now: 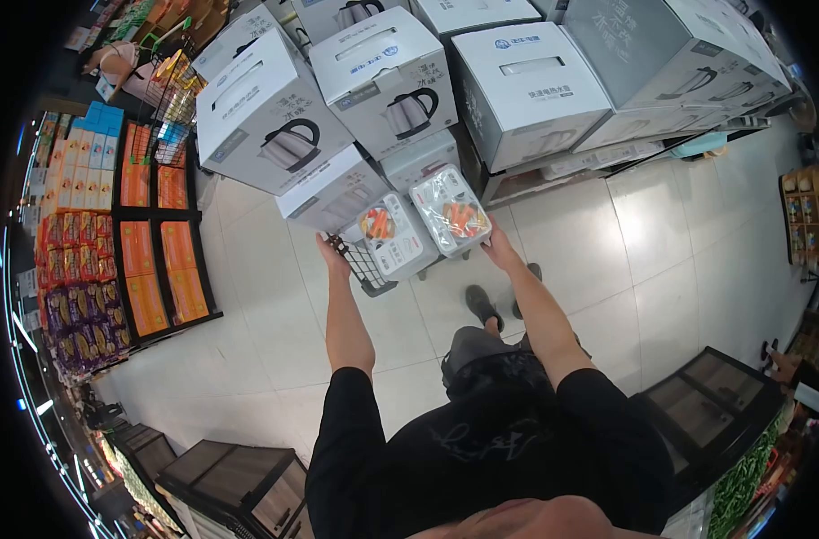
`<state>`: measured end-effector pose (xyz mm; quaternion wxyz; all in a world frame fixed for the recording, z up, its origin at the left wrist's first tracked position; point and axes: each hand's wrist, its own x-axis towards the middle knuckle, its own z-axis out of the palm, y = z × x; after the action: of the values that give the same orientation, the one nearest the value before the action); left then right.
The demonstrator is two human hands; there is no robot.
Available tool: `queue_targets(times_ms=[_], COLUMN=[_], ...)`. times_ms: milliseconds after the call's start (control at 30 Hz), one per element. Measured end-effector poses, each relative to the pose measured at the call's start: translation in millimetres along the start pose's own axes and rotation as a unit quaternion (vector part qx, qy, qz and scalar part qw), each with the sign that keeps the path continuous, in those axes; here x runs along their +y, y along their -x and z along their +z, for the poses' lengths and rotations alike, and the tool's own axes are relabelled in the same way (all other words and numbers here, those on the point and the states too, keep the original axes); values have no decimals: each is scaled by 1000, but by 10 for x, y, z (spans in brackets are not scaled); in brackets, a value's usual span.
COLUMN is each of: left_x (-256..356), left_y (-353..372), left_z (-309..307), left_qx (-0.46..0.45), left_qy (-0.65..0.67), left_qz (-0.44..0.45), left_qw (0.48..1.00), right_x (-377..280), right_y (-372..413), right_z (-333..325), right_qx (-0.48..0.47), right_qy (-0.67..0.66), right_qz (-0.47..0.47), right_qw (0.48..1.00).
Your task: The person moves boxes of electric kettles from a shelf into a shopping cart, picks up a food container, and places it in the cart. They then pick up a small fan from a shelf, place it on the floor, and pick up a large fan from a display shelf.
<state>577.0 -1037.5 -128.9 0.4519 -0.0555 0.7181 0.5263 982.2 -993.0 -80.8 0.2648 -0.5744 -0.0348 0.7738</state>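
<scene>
Two white product boxes with clear windows showing orange items sit side by side on a black wire basket (371, 275). My left hand (331, 252) grips the basket's left edge beside the left box (393, 235). The right box (451, 211) has my right hand (498, 248) holding its lower right corner. Both arms reach forward from my black T-shirt.
Large white kettle cartons (267, 115) are stacked just beyond the basket, more cartons (528, 85) to the right. A shelf of orange and purple packets (140, 260) runs along the left. Dark display cabinets (239, 476) stand at lower left, and another cabinet (710, 409) at lower right. Pale tiled floor (661, 260) lies between.
</scene>
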Motion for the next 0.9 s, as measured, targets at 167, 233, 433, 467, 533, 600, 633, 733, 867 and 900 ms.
queue_targets(times_ms=[167, 233, 433, 467, 533, 600, 633, 733, 867, 900], left_x=[-13, 9, 38, 21, 22, -2, -35, -96, -28, -50], left_y=[132, 141, 194, 166, 185, 181, 150, 271, 592, 618], left_z=[-75, -51, -128, -142, -105, -136, -155, -206, -168, -182], left_qx=[24, 28, 40, 39, 32, 35, 42, 56, 76, 75], left_qy=[7, 2, 1, 8, 18, 20, 18, 34, 25, 22], left_qz=[-36, -48, -80, -80, -46, -20, -9, 12, -21, -28], left_qw=[999, 998, 996, 996, 998, 999, 999, 998, 997, 997], right_x=[12, 12, -37, -39, -11, 3, 5, 71, 193, 202], right_y=[86, 62, 163, 162, 110, 147, 182, 157, -40, -37], right_z=[-13, -28, 11, 22, 26, 24, 49, -37, -256, -279], right_qx=[24, 20, -2, 7, 21, 10, 3, 6, -8, 6], right_qy=[2, -2, 12, 10, 8, 2, 0, -1, 41, 57], right_qz=[10, 5, 13, 14, 17, 2, -5, 4, -1, -1], right_qw=[1000, 1000, 1000, 1000, 1000, 1000, 1000, 1000, 999, 998])
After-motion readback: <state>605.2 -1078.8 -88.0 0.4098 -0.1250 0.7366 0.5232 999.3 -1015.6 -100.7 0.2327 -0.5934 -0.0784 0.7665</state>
